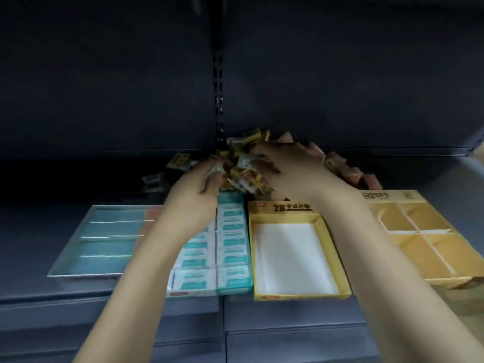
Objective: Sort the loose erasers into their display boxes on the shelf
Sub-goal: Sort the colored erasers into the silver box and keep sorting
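Shelf (78, 305): teal box (230, 244) filled, yellow box (290, 258) and tan box (419, 237) bare, eraser pile (243, 163) unsorted behind them, left hand (201, 189) and right hand (285, 169) each curled round wrapped erasers; sorting seemed barely begun.

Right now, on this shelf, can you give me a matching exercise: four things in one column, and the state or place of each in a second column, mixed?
Things:
1. teal box
2. yellow box
3. tan box
4. loose erasers

States or places:
A. heaped at the back, with both hands in the heap
B. bare white floor, no erasers inside
C. packed with rows of white and teal erasers
D. farthest right, split by dividers into empty compartments

Pairs: 1-C, 2-B, 3-D, 4-A
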The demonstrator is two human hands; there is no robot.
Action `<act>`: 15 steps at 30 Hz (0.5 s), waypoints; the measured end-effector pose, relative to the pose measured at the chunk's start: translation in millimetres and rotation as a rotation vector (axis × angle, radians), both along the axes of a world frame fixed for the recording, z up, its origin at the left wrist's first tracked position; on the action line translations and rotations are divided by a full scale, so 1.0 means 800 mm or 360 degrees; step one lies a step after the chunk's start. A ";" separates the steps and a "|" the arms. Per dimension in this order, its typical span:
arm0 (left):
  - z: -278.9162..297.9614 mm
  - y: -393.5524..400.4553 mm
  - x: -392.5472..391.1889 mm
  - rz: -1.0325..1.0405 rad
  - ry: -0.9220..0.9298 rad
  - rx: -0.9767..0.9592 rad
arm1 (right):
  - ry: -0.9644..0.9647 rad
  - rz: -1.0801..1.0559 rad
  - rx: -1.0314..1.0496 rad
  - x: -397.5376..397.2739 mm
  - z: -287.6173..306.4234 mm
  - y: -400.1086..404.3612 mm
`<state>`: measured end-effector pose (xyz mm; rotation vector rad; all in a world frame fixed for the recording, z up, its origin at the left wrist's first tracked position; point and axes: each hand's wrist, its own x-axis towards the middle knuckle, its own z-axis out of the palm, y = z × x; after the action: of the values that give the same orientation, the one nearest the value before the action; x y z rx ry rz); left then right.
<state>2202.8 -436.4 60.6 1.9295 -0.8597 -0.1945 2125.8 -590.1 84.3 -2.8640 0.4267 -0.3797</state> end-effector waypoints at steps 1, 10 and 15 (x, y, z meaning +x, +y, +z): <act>0.001 0.016 0.005 -0.0037 0.0133 -0.0022 | -0.0011 0.0031 0.0072 0.003 -0.003 0.020; -0.014 0.129 0.072 -0.0073 0.0393 0.0120 | -0.0402 0.0075 0.0637 0.034 -0.051 0.147; -0.027 0.175 0.102 -0.0083 0.0036 0.0339 | -0.0506 0.0007 0.0934 0.051 -0.076 0.185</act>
<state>2284.7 -296.1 38.9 2.0989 -0.9045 -0.3507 2166.9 -442.1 23.3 -2.1910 0.3912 -0.5848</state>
